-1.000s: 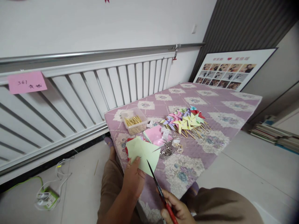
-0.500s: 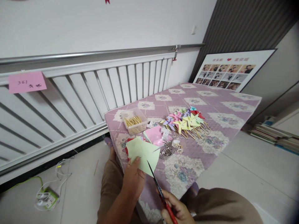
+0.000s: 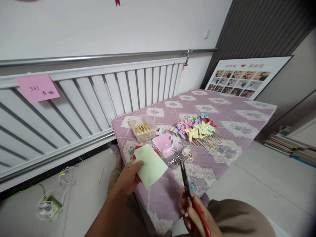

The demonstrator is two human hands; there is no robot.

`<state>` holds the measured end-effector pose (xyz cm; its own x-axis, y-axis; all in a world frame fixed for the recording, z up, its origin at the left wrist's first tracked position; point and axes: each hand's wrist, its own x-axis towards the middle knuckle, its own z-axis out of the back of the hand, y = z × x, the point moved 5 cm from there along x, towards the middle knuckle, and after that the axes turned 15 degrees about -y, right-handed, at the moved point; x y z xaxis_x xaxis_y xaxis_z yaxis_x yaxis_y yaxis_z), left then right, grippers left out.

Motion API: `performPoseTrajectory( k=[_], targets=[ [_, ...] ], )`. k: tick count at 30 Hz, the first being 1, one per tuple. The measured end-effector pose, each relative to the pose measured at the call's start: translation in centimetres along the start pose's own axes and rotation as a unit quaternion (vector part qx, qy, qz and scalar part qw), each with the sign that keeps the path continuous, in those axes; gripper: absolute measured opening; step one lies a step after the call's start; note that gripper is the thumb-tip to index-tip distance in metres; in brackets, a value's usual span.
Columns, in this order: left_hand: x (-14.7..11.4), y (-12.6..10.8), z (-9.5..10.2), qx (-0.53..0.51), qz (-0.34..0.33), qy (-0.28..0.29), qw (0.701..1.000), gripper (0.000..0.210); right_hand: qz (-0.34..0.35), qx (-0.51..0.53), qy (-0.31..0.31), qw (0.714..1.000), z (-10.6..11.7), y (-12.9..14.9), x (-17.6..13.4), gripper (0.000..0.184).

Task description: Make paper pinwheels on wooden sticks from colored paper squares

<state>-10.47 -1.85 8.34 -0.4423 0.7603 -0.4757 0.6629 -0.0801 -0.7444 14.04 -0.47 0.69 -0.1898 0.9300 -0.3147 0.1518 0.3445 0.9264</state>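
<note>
My left hand (image 3: 130,176) grips a pale green square of paper (image 3: 151,166) by its left edge, thumb on top, above the near end of the table. In my right hand (image 3: 195,210) is a pair of scissors (image 3: 185,181) with red handles and dark blades. The blades point away from me, nearly together, and are apart from the paper. Red paper (image 3: 137,154) lies partly hidden behind the green sheet. Beyond it rests a stack of pink and other coloured paper (image 3: 164,144). Small metal fasteners (image 3: 175,159) sit in a pile near the scissor tips.
A clear box of wooden sticks (image 3: 143,127) stands at the table's left side. Several paper pinwheels (image 3: 197,126) on sticks lie mid-table. Beside the fasteners are small pale pieces (image 3: 188,155). A radiator (image 3: 138,85) runs along the wall; a power strip (image 3: 50,208) lies on the floor.
The scissors have moved right, away from the paper, and their blades have come closer together. My left hand has shifted left along the green paper, which is turned slightly.
</note>
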Motion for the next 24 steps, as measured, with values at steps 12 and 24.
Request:
performPoseTrajectory(
  k=[12, 24],
  targets=[
    [-0.6, 1.7, -2.1, 0.231, 0.014, 0.194, 0.953, 0.037, 0.016, 0.034, -0.018, 0.999, -6.4, 5.1, -0.1, 0.064],
    [-2.7, 10.0, -1.0, -0.141, 0.143, 0.153, 0.968, 0.038, 0.080, 0.184, -0.146, 0.969, -6.5, 5.1, 0.0, 0.067]
  ],
)
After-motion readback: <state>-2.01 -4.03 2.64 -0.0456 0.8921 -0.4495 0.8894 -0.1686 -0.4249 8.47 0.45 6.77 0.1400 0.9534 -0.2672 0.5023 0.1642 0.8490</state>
